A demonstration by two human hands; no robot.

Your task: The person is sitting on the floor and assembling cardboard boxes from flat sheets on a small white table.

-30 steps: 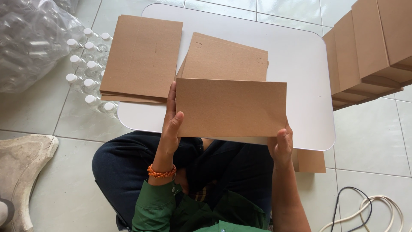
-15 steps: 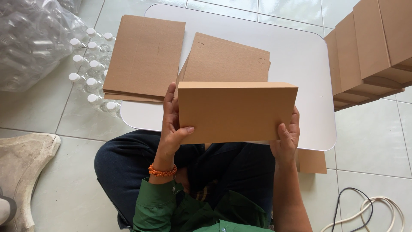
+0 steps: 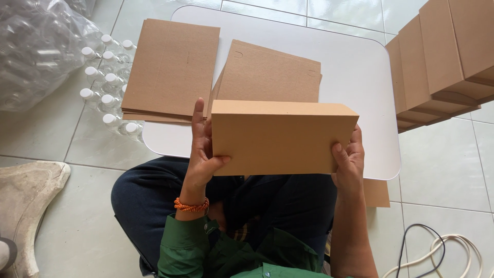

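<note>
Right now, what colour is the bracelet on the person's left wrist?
Orange beads: the bracelet sits just below the left hand, shown clearly in the head view.

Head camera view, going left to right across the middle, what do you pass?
Bag of clear plastic bottles → white-capped bottles → flat cardboard stack → left hand → cardboard box held over the white table → right hand → stacked folded boxes.
</note>
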